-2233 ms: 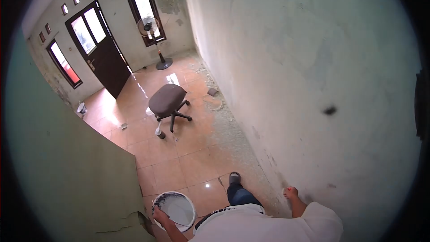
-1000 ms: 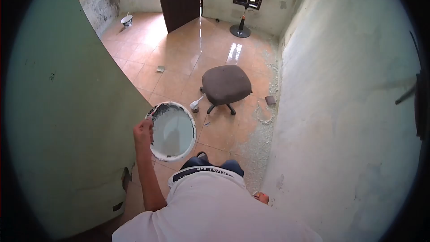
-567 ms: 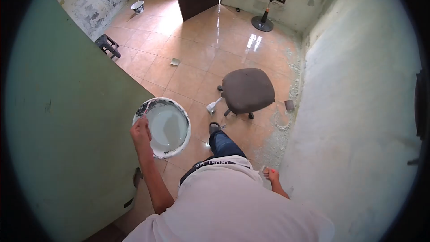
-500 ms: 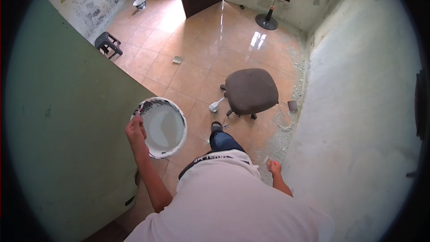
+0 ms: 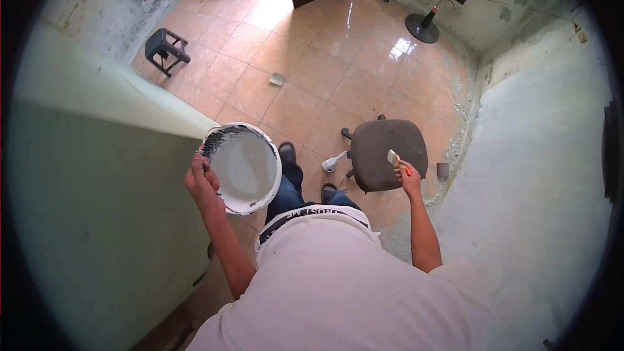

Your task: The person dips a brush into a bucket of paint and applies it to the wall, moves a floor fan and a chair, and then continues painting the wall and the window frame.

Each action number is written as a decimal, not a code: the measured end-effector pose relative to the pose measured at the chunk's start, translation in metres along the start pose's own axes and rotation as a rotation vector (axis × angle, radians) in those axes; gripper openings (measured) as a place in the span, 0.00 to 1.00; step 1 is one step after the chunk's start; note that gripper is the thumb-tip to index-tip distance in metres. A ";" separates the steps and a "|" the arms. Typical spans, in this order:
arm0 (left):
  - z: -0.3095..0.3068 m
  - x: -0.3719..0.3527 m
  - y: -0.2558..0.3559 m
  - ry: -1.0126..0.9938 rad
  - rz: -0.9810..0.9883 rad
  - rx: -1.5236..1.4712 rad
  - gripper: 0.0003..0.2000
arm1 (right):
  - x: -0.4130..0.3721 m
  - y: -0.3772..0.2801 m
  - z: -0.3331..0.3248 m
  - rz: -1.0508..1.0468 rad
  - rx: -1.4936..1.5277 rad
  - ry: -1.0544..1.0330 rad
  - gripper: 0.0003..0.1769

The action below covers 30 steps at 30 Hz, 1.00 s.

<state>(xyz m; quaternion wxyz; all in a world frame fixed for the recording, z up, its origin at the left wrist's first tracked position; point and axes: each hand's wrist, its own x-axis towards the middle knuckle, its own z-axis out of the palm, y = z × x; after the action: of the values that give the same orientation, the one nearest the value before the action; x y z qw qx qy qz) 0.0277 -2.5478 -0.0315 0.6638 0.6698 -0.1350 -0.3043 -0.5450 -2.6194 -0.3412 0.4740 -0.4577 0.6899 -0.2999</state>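
Pinching a paintbrush [image 5: 394, 158] by its handle between closed fingertips, the right hand [image 5: 408, 179] is held over the brown chair seat [image 5: 383, 172]; the pale bristles are pointed away from the grip, toward the bucket side. A white bucket [image 5: 278, 169] is gripped at its outer side by the left hand [image 5: 203, 179], whose fingers are curled closed; whether rim or handle is pinched cannot be told. Pale liquid [image 5: 244, 166] is contained in the bucket, just inward of the left grip, and its inner wall is smeared dark near those fingers. Between the two grips, nearer the right one, a white object [image 5: 331, 164] is seen beside the chair. A small brown square [image 5: 442, 170] is set on the floor, outward of the right grip. Well beyond the left grip, a dark stool [image 5: 168, 51] is placed near the wall.
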 end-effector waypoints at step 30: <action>0.559 0.570 0.037 -0.691 -0.108 0.140 0.18 | 0.059 -0.166 0.368 0.739 0.825 1.007 0.18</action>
<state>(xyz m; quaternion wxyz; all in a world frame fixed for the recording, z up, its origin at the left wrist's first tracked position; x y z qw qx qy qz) 0.1515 -3.3358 -0.0888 0.5143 0.5775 -0.3365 -0.5373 -0.1538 -2.7327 -0.3594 0.3041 0.2116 0.7636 -0.5287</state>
